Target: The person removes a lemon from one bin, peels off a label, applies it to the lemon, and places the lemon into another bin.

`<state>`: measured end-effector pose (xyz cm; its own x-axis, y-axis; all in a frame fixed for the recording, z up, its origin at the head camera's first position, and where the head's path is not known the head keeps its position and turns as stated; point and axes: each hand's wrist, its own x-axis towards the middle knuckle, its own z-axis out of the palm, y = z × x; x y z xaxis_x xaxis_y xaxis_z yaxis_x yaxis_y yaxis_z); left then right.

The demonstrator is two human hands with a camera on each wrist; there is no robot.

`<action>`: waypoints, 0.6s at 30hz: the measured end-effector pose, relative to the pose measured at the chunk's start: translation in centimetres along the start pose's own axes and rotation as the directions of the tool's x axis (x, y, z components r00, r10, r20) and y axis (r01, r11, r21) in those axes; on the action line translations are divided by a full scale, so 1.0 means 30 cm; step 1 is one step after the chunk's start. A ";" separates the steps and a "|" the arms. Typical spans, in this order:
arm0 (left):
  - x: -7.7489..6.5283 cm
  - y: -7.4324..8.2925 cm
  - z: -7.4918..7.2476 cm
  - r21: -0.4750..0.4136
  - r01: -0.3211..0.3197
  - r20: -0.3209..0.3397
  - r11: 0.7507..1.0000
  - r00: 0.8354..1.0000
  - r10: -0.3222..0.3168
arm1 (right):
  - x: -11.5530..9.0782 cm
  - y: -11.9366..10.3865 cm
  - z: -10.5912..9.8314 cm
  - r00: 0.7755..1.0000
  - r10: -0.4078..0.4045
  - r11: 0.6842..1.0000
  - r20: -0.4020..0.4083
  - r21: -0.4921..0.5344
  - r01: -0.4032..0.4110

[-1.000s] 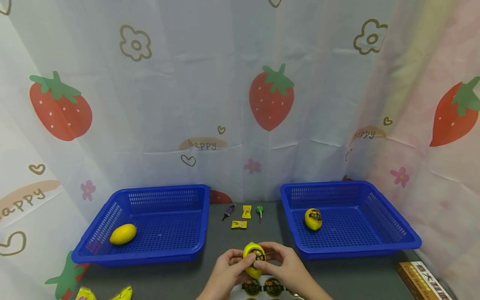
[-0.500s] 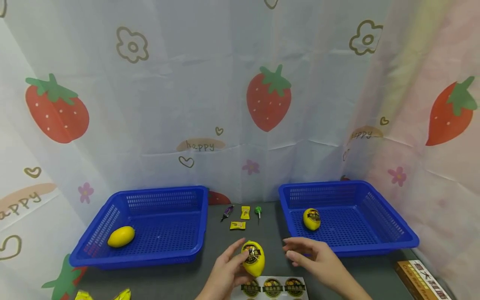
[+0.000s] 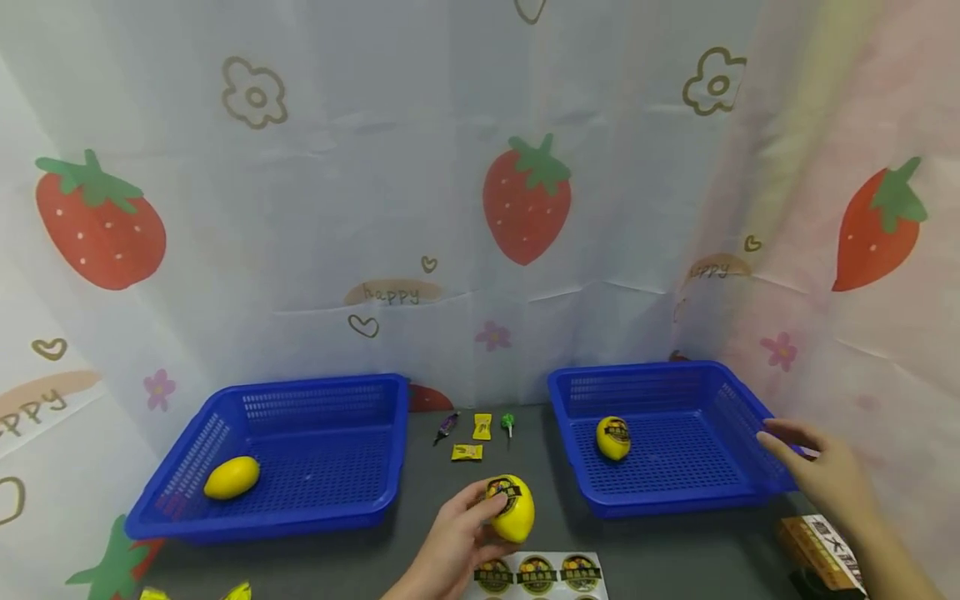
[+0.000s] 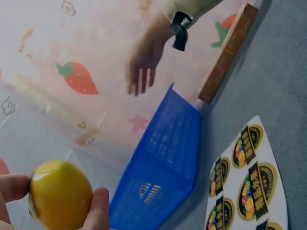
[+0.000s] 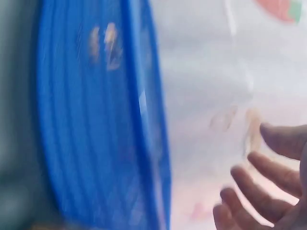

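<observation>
Between the thumb and fingers of the left hand (image 3: pixel 461 533), I have a yellow lemon (image 3: pixel 517 518) pinched and raised off the table (image 3: pixel 675 552), its dark round sticker (image 3: pixel 511 488) beside the thumb tip. From the head view its long axis looks near upright with a slight lean; the left wrist view shows it almost round, so I don't trust that angle far. Just below the grip, on the near side, lies the sheet of stickers (image 3: pixel 536 575). My right hand (image 3: pixel 825 475) holds nothing: its fingers are spread and loosely bent, well to the right of the grip, with a gap to the right basket (image 3: pixel 675 471) in the right wrist view. That basket sits ahead and rightward of the grip, so the left hand is nearer its left wall, across bare table. Just inside that wall is a stickered lemon (image 3: pixel 613 438); bare mesh floor shows to its right. Straight ahead of the grip, small sweets (image 3: pixel 482 427) lie between the baskets. Off to its left stands the left basket (image 3: pixel 322 467), a plain lemon (image 3: pixel 232 477) near its far-left side.
</observation>
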<state>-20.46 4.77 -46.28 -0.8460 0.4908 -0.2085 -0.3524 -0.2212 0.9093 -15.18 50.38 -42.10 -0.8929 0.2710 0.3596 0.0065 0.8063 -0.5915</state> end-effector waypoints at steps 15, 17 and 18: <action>0.268 0.138 0.327 0.323 -0.102 -0.025 0.941 0.993 0.116 | 0.028 0.243 -0.008 0.996 0.075 0.991 0.052 -0.112 -0.069; 0.316 0.143 0.380 0.348 -0.110 -0.016 0.931 0.992 0.123 | 0.027 0.249 0.000 0.995 0.080 0.990 0.054 -0.118 -0.073; 0.338 0.144 0.405 0.353 -0.109 -0.015 0.929 0.992 0.122 | 0.026 0.249 0.003 0.995 0.082 0.990 0.048 -0.121 -0.076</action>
<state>-25.70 19.05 -40.10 -0.8885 0.4476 -0.1013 -0.0939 0.0388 0.9948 -15.87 56.56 -46.29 -0.9099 0.3109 0.2746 0.1290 0.8412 -0.5251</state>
